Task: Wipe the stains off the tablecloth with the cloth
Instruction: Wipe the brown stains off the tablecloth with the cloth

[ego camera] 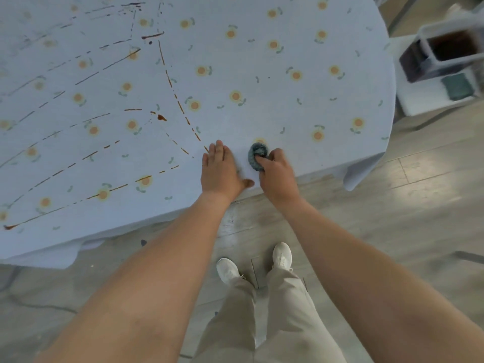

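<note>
Wiping well from this spot means keeping the tablecloth (288,106) taut and the pad pressed flat — and both hands are placed for that. The left hand (222,169) lies released, fingers straight and palm down, pressing the fabric near the table's near edge; the right hand (275,171) just beside it is curled around the cloth (258,155), a small grey-blue wad bunched under its fingertips and resting on the tablecloth close to that same edge. The cloth sits on an unmarked patch, so the stroke probably needs to travel leftward past the flat hand to the nearest brown stain line (195,136), which starts just beyond the left fingertips and runs up toward the far side. Short strokes along each line, rather than across it, should lift the marks without smearing them — the many dashed streaks (86,155) toward the left edge and the blot (161,117) look untouched, so most of the job appears ahead. Bunched as it is, the cloth reads as a rounded lump; its slightly longer axis runs roughly from the near edge toward the far side.
</note>
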### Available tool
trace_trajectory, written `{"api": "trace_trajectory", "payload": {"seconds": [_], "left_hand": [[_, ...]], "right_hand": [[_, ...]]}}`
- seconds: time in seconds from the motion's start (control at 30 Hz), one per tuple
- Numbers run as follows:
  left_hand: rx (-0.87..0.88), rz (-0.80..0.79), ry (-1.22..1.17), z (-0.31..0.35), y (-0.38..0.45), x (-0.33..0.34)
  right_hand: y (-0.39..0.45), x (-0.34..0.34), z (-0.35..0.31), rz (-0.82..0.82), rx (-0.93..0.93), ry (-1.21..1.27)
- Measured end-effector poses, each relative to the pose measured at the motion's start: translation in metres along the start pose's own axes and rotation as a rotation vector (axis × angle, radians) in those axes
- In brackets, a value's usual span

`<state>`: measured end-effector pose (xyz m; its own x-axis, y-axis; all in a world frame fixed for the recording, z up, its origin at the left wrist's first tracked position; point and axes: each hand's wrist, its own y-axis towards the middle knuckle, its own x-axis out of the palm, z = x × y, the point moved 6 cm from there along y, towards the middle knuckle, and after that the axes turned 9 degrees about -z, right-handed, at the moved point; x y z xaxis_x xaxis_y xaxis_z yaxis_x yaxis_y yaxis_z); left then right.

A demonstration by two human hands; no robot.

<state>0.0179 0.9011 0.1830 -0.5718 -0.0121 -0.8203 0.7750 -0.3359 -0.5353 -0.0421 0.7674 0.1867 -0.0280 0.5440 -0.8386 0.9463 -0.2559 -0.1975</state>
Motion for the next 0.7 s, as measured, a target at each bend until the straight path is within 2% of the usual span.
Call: {"api": "trace_trajectory", "payload": {"seconds": [0.1,0.2,0.27,0.37,0.53,0.7], "left_hand": [[-0.029,0.014,-0.028,-0.031,-0.022,0.0],[-0.097,-0.011,-0.011,-0.082,-0.036,-0.006],[-0.136,-0.041,-0.025,-0.103,-0.039,-0.005],[-0.13,-0.059,-0.097,-0.116,-0.04,-0.002],[-0.082,-0.082,-0.157,-0.12,-0.038,-0.013],[-0.105,-0.029,-0.231,-0.155,-0.044,-0.044]], "right_hand": [[-0.01,-0.015,0.031,0.136,0.281,0.094],[-0.021,0.003,0.002,0.139,0.418,0.122],[-0.03,0.023,-0.036,0.103,0.365,0.115],[-0.039,0.055,-0.084,-0.025,0.184,0.076],[-0.018,0.041,-0.103,-0.026,0.202,0.078],[0.021,0.032,-0.154,-0.085,0.107,0.028]]}}
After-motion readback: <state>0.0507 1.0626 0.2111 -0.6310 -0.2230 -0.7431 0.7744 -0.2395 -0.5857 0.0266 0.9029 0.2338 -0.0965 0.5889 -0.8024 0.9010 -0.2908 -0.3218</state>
